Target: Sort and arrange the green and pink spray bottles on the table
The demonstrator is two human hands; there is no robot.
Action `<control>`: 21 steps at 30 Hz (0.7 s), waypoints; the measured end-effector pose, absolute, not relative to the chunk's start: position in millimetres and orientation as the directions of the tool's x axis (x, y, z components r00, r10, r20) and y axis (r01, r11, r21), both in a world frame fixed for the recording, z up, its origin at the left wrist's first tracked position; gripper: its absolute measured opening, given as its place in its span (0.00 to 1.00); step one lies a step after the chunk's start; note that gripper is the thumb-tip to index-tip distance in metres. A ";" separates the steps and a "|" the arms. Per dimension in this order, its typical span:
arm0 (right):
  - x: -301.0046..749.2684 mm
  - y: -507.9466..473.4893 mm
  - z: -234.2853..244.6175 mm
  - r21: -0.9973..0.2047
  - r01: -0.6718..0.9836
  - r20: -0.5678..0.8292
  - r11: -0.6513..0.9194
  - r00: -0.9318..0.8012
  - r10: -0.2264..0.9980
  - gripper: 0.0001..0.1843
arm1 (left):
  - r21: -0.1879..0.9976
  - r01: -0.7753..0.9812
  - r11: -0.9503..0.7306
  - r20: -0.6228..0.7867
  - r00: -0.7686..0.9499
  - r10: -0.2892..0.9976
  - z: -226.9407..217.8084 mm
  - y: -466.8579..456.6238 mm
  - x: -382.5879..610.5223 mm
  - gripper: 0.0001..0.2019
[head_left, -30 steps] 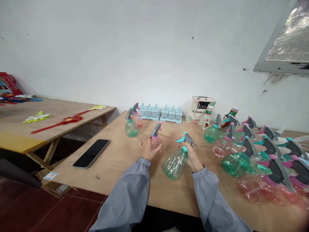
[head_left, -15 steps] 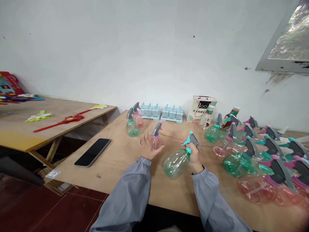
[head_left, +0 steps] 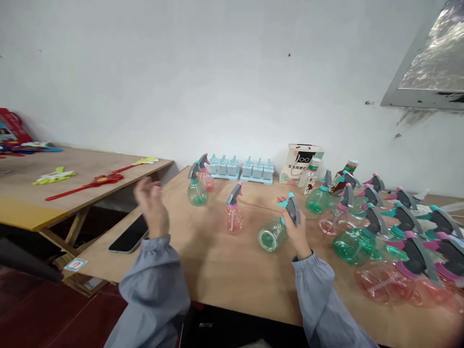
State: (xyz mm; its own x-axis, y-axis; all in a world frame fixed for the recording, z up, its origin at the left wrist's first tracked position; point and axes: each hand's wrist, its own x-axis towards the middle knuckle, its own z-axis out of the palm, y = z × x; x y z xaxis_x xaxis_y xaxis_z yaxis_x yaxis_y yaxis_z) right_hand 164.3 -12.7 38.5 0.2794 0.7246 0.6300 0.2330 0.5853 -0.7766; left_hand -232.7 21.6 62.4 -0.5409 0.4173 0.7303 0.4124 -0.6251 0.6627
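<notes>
J: Right hand (head_left: 296, 231) is clamped on the green spray bottle (head_left: 271, 238). The fingers wrap round the grey trigger head, and the teal nozzle pokes out above the knuckles.
M: Bottle position?
J: Tilted, nearly on its side, with the body pointing left and toward the camera, low over the plywood table (head_left: 224, 275). Can't tell if the base touches the board. Clear green plastic.
M: Left hand?
J: Left hand (head_left: 151, 205) is up in the air, fingers spread apart, holding nothing. It's motion-blurred. It sits over the table's left edge, above the phone (head_left: 127, 237). The phone lies flat, screen dark, partly hidden by the grey-blue sleeve (head_left: 155, 285).
M: What's between the hands?
J: Pink spray bottle (head_left: 234, 215): upright, grey trigger, standing free. It's near the green one, not touching.
M: Rest of the bench?
J: Back left there's a second green sprayer (head_left: 197, 189) with a pink sprayer (head_left: 207, 178) just behind it, both upright. Behind those, against the wall (head_left: 217, 72), are two light-blue ice-pop moulds (head_left: 224, 167) side by side. Right of them is a white carton (head_left: 300, 163), with a small green-capped bottle (head_left: 311, 178) in front of it. Far right is a dense batch of sprayers (head_left: 377, 232), green and pink. Many lie over, packed against each other.
M: Anything off the bench?
J: Second table (head_left: 32, 212) to the left, well apart. It has a red fly swatter (head_left: 90, 184) and some yellow-green pieces (head_left: 54, 176) on it.
</notes>
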 end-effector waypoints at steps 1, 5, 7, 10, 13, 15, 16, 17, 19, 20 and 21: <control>164.4 -13.1 38.2 -0.763 0.263 0.645 0.591 0.252 0.721 0.20 | 0.699 0.329 -0.634 0.704 -0.474 0.530 53.8 24.7 -210.8 0.29; 164.7 -11.7 32.2 -0.753 0.367 0.632 0.546 0.171 0.756 0.23 | 0.715 0.219 -0.664 0.691 -0.072 0.720 24.8 27.8 -138.3 0.41; 165.5 -11.0 24.3 -0.753 0.436 0.619 0.492 0.217 0.755 0.32 | 0.698 0.261 -0.666 0.684 0.033 0.729 14.6 26.6 -116.1 0.47; 169.6 -13.0 7.6 -0.729 0.559 0.597 0.395 0.237 0.767 0.47 | 0.687 0.350 -0.637 0.660 0.069 0.748 2.4 25.5 -94.6 0.55; 178.5 -12.6 -5.7 -0.656 0.694 0.567 0.297 0.194 0.800 0.46 | 0.652 0.458 -0.604 0.646 0.082 0.759 -5.9 25.6 -83.5 0.56; 187.3 -4.4 -7.3 -0.597 0.771 0.576 0.221 0.220 0.787 0.45 | 0.624 0.514 -0.588 0.638 0.099 0.764 -8.8 25.6 -81.3 0.52; 192.4 2.9 -5.5 -0.571 0.802 0.584 0.174 0.249 0.772 0.46 | 0.619 0.528 -0.582 0.637 0.096 0.765 -9.6 25.7 -81.4 0.50; 198.1 12.2 -2.1 -0.548 0.827 0.590 0.125 0.276 0.758 0.48 | 0.618 0.535 -0.577 0.636 0.091 0.766 -10.3 25.8 -81.9 0.48; 210.5 34.9 7.5 -0.510 0.859 0.584 0.043 0.310 0.750 0.50 | 0.624 0.533 -0.572 0.633 0.085 0.769 -11.6 26.3 -83.5 0.47; 217.0 46.9 12.8 -0.493 0.870 0.578 0.020 0.311 0.754 0.51 | 0.628 0.530 -0.569 0.629 0.083 0.773 -12.3 26.7 -84.2 0.47; 223.4 58.7 18.0 -0.477 0.879 0.573 0.005 0.306 0.760 0.51 | 0.631 0.533 -0.564 0.625 0.083 0.777 -13.0 27.2 -84.6 0.47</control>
State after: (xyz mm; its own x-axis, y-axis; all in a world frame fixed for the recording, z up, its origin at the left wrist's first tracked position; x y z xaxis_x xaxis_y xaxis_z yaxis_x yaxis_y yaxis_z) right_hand 223.4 58.7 18.0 0.3065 0.7603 0.5728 0.8787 0.0054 -0.4773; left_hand -84.6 27.2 -13.0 0.0829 0.7765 0.6246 0.5329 -0.5642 0.6307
